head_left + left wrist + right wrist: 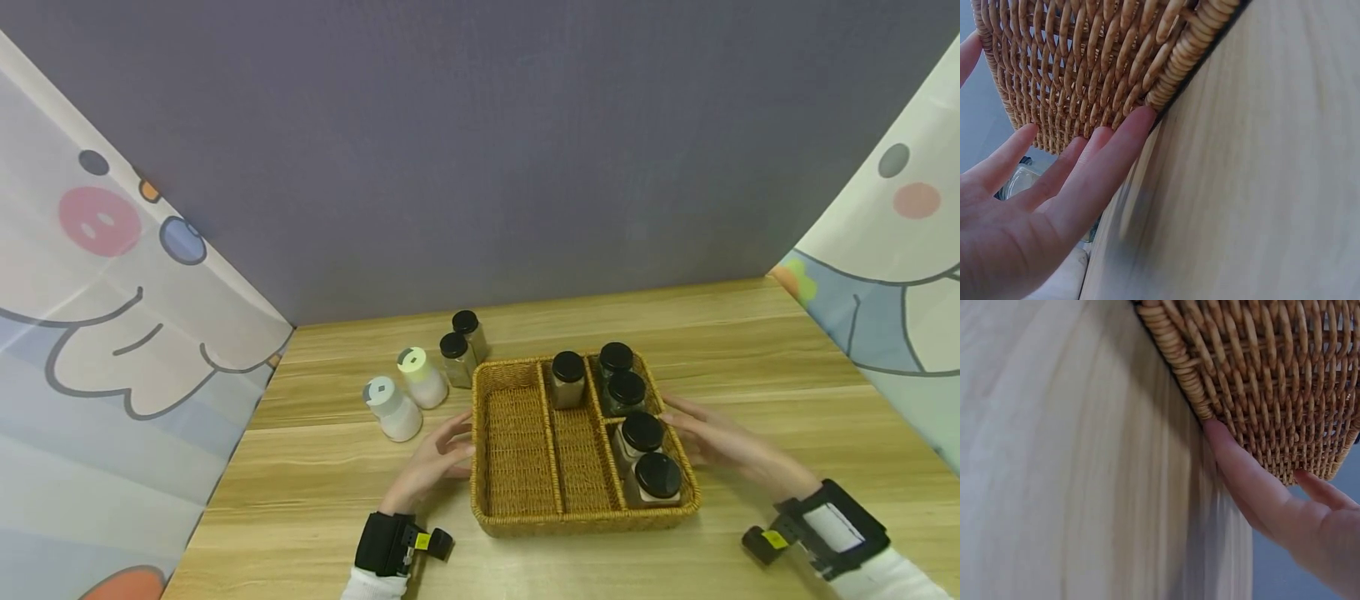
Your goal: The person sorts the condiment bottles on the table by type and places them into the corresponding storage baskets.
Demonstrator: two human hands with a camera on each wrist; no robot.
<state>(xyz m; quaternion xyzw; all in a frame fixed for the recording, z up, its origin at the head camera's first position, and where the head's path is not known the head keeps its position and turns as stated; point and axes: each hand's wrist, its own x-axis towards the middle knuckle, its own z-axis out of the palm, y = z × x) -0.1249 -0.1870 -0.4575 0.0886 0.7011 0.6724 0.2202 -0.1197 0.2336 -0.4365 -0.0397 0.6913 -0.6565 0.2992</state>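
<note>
A wicker basket (517, 528) divided into compartments lies on the wooden table between both hands. My left hand (433, 468) touches its left side; in the left wrist view the extended fingers (1119, 150) meet the weave, one fingertip at the bottom edge. On the opposite side, my right hand (708, 433) has its fingers (1241, 462) against the woven wall, low down near the table. One black-lidded jar (567, 382) stands in the middle compartment. Two jars (626, 392) occupy the back right compartment, and two more (657, 479) the front right one. The left compartment holds nothing.
Left of the basket stand a white-capped bottle (393, 410) and a bottle with a pale yellow-green cap (422, 379). Two black-lidded jars (457, 358) are close to the basket's back left corner. A grey wall (525, 167) rises behind the table (315, 467).
</note>
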